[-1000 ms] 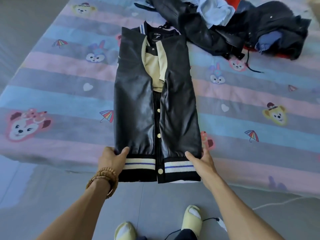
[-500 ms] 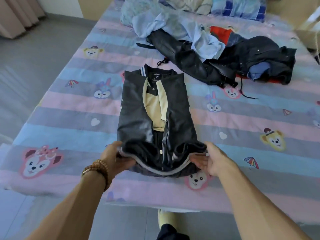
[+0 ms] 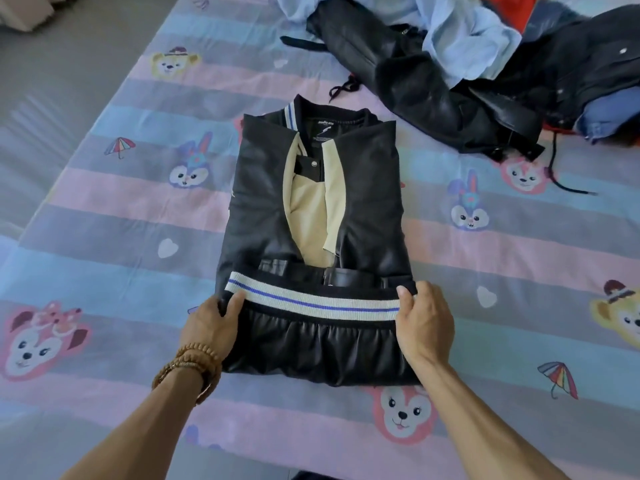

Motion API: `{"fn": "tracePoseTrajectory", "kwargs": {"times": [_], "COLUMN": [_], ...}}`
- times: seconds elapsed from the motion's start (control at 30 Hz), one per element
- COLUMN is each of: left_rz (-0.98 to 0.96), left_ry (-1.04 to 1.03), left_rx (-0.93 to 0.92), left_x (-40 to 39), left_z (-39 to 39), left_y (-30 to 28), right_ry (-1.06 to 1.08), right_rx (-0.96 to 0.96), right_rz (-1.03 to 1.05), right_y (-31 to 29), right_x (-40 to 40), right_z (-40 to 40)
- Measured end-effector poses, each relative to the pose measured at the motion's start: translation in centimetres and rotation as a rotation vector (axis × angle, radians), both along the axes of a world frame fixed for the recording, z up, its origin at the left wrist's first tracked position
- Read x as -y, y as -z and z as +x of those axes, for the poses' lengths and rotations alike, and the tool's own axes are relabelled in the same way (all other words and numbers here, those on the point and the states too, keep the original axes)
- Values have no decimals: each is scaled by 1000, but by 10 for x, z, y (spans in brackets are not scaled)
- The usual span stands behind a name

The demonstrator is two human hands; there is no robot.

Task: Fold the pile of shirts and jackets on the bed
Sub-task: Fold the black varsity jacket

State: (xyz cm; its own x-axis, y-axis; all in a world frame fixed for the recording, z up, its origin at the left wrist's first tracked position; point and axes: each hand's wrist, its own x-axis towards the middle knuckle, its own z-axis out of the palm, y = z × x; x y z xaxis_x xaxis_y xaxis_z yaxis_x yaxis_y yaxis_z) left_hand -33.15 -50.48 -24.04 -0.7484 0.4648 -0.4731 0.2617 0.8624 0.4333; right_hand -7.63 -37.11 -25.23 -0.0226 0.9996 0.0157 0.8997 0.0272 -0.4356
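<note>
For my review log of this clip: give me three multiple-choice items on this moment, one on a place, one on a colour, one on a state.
1. Where is the unfolded pile?
A. beyond the jacket, to the right
B. on the floor
C. under the jacket

2. What colour is the thin stripe on the hem band?
A. red
B. blue
C. green

3. What state is the jacket in?
A. hanging
B. spread fully flat
C. lower part folded up

A: the pile lies beyond the jacket.
B: the hem band has a blue line.
C: the left hand and right hand hold the hem over the body.

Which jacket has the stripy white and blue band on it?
The black jacket the two hands are folding, nearest you. Its stripy band lies across the front. The other black jackets lie crumpled in the pile behind and show no stripes.
</note>
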Motion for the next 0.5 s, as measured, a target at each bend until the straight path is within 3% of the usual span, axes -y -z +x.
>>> {"fn": "tracePoseTrajectory", "kwargs": {"times": [0.1, 0.23, 0.37, 0.43, 0.5], "left_rz": [40, -89, -100, -67, -67], "left_ry": [-66, -98, -158, -150, -111], "left_rx": [-50, -2, -55, -21, 67], "left_x": [11, 17, 24, 25, 21], "left_z": [0, -5, -8, -7, -6], "left_y": [8, 25, 24, 20, 16], "right_ry": [-67, 23, 74, -46, -373], "right_rx": [-41, 70, 93, 47, -33], "right_rz": [176, -157, -89, 145, 221], "right_y": [-2, 22, 13, -1, -9], "right_x": [-8, -28, -29, -16, 22], "right_z": [-1, -2, -5, -12, -21]}}
